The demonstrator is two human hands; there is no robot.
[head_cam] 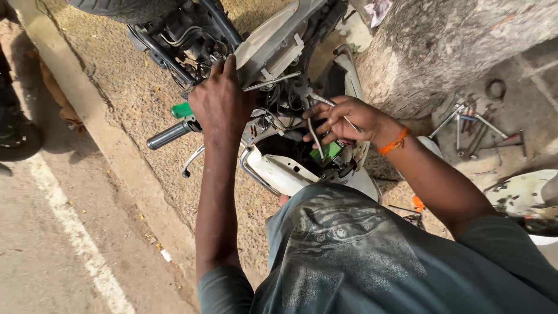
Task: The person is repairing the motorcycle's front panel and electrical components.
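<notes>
A white scooter (pixel 285 168) lies stripped open below me, its front panels off and wiring exposed. My left hand (pixel 218 99) reaches into the frame near the handlebar and presses on parts by the black cables; what it grips is hidden. My right hand (pixel 340 119), with an orange band at the wrist, is shut on thin metal rods, likely a tool or cable ends, over the open headlight cavity. A green part (pixel 325 152) sits inside that cavity. The black handlebar grip (pixel 168 135) with a green piece beside it sticks out to the left.
A tree trunk (pixel 442 46) rises at the right. Several wrenches and tools (pixel 474 125) lie on the ground beyond it. A detached white body panel (pixel 523 195) rests at the far right. A concrete kerb (pixel 104 128) and a white-lined road run along the left.
</notes>
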